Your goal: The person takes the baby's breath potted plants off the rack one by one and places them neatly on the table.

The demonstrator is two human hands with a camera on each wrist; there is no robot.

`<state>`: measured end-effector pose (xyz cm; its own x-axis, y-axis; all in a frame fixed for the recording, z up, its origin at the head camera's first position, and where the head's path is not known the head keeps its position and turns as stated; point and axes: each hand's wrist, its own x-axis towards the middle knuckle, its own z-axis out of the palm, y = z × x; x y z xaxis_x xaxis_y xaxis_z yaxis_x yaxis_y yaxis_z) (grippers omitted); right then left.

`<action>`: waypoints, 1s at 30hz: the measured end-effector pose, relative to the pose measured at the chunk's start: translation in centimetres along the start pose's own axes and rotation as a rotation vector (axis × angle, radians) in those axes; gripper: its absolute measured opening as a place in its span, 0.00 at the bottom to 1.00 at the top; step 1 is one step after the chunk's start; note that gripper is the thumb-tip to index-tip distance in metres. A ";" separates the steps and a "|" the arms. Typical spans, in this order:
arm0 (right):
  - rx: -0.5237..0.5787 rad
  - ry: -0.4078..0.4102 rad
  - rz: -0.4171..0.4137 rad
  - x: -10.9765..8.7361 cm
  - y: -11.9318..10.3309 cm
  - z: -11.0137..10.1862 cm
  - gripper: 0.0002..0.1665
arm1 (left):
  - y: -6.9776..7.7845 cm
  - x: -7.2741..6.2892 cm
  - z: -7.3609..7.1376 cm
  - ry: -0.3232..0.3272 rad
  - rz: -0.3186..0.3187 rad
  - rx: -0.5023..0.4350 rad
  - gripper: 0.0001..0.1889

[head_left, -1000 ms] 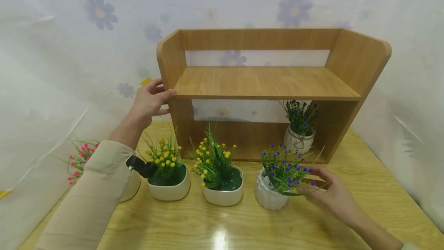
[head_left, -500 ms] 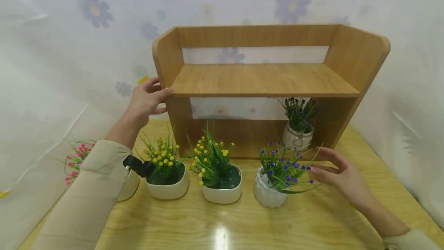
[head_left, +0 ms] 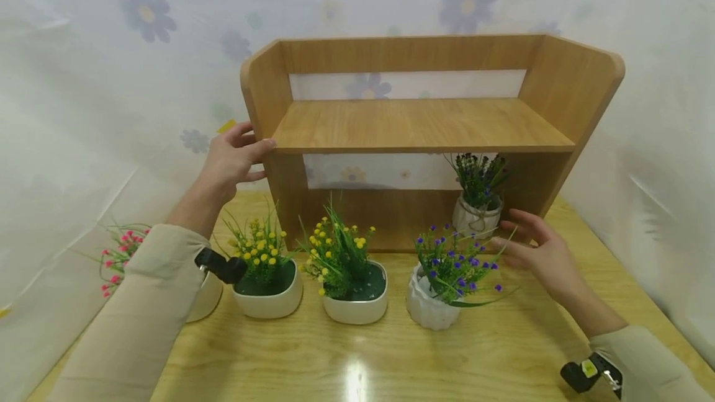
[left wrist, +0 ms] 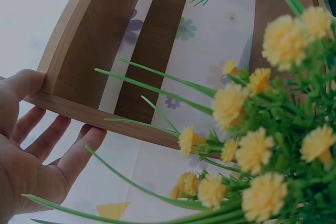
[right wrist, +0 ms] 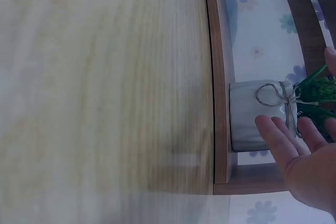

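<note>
A two-tier wooden desk shelf (head_left: 419, 124) stands at the back of the table. My left hand (head_left: 226, 163) holds its left side panel, thumb over the front edge and fingers against the outer face, as the left wrist view also shows. On the lower tier, at the right, sits a white pot (right wrist: 249, 121) tied with twine, bearing a dark purple-flowered plant (head_left: 477, 175). My right hand (head_left: 542, 253) is beside this pot with fingers spread and extended; contact cannot be made out. In front stands a fluted white pot of blue-purple flowers (head_left: 434, 303).
Two cream pots (head_left: 355, 310) with yellow flowers stand in front of the shelf. A pink-flowered plant (head_left: 125, 247) is at the far left, its pot partly behind my left sleeve (head_left: 134, 303). A flower-printed curtain (head_left: 145, 79) hangs behind.
My right hand has moved away from the blue-purple flowers, forward to the twine-tied pot on the lower tier. The left hand stays on the side panel; the view has shifted slightly.
</note>
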<state>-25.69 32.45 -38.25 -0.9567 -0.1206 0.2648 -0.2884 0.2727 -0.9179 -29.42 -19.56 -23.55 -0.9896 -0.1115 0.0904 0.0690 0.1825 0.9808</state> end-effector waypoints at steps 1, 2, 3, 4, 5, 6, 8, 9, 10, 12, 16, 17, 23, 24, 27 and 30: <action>-0.014 0.013 0.007 0.3 0.1 0.1 0.42 | 0.0 0.0 0.0 0.002 -0.002 -0.001 0.37; -0.033 0.025 0.013 0.6 0.1 0.2 0.43 | 0.0 0.0 0.0 0.003 -0.004 -0.002 0.37; -0.047 0.036 0.017 0.8 0.2 0.2 0.44 | 0.0 0.0 0.0 0.003 -0.006 -0.003 0.37; -0.060 0.048 0.019 1.0 0.3 0.3 0.44 | 0.0 -0.1 0.0 0.004 -0.006 -0.005 0.37; -0.077 0.061 0.019 1.2 0.3 0.4 0.45 | -0.1 -0.1 0.0 0.004 -0.007 -0.006 0.37; -0.093 0.076 0.016 1.4 0.4 0.5 0.46 | -0.1 -0.1 0.0 0.004 -0.008 -0.008 0.37; -0.136 0.102 0.011 1.6 0.5 0.7 0.46 | -0.1 -0.2 0.1 0.002 -0.009 -0.011 0.37; -0.163 0.115 0.006 1.7 0.6 0.8 0.46 | -0.1 -0.2 0.1 0.001 -0.009 -0.012 0.36; -0.192 0.132 0.004 1.8 0.6 0.9 0.47 | -0.1 -0.3 0.1 0.001 -0.008 -0.013 0.36; -0.245 0.161 0.007 2.0 0.6 1.0 0.47 | -0.1 -0.3 0.2 0.000 -0.004 -0.012 0.36; -0.316 0.191 0.028 2.6 0.5 1.4 0.50 | 0.1 -0.4 0.2 0.005 0.002 -0.016 0.36; -0.317 0.194 0.039 2.8 0.6 1.5 0.50 | 0.1 -0.4 0.1 0.007 0.002 -0.016 0.36; -0.333 0.220 0.082 3.8 0.9 2.0 0.54 | 0.1 -0.4 0.2 0.012 -0.008 -0.008 0.36; -0.333 0.223 0.089 4.0 0.9 2.1 0.55 | 0.1 -0.4 0.2 0.011 -0.010 -0.007 0.36; -0.337 0.225 0.119 4.4 1.2 2.2 0.57 | 0.1 -0.4 0.2 0.011 -0.013 -0.009 0.36; -0.334 0.222 0.157 4.8 1.4 2.3 0.60 | 0.1 -0.4 0.2 0.011 -0.011 -0.009 0.36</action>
<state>-30.62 30.04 -38.89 -0.9646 0.1455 0.2199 -0.0999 0.5702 -0.8154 -29.02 -19.26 -23.59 -0.9889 -0.1242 0.0817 0.0596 0.1722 0.9833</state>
